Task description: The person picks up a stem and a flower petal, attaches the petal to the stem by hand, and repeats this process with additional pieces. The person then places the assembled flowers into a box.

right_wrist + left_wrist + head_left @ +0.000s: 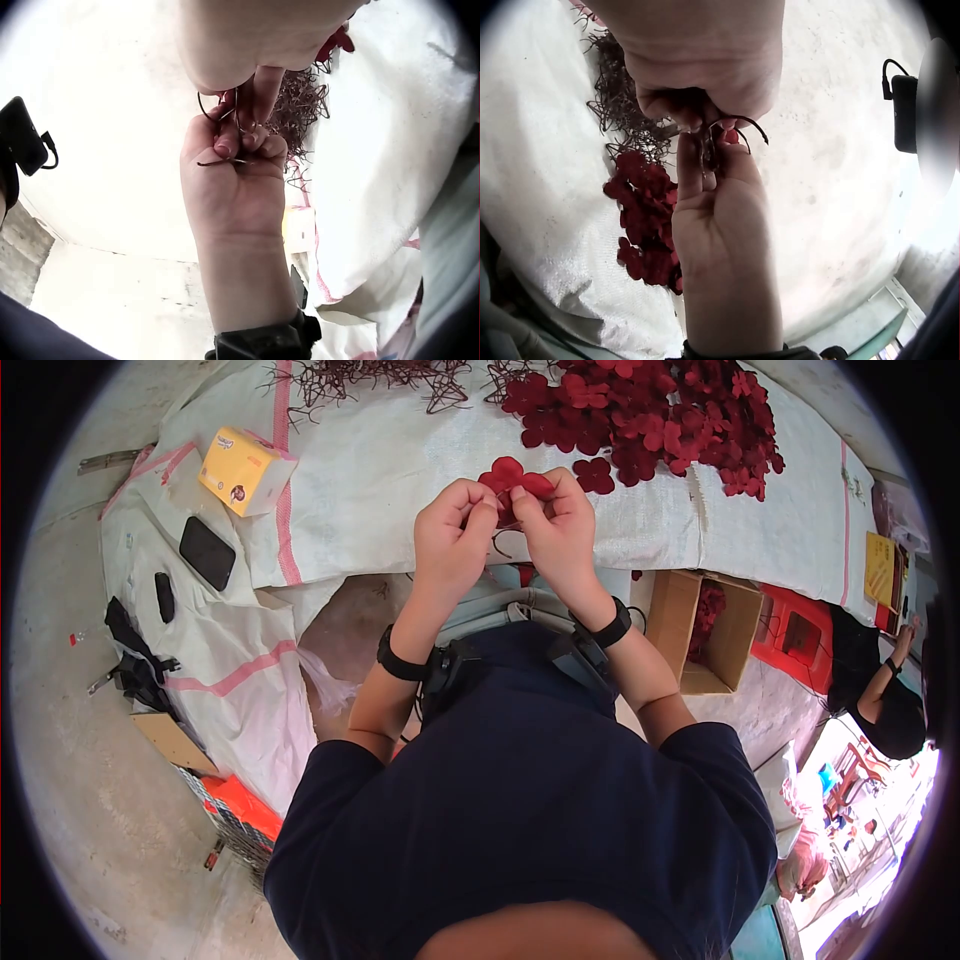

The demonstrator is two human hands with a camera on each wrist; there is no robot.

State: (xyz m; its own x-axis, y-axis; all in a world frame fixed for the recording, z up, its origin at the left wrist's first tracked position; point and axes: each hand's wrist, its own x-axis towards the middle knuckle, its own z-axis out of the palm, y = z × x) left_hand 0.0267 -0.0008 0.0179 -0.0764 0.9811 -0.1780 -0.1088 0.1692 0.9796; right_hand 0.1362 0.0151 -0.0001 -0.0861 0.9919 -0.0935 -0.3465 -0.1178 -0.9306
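Just above the centre of the head view, your left hand [452, 535] and right hand [560, 530] meet fingertip to fingertip over the white-covered bench [400, 470]. Both are closed in a pinch on one red flower [512, 478]. Its petals show above your fingertips. Its thin wire stem [742, 120] runs down between your fingers towards you. Both hands are equally near. A pile of red flowers [650, 420] lies at upper right.

Forearms raised, left grip [452, 540] and right grip [560, 532] meet at the fingertips, fingers curled and pinching.
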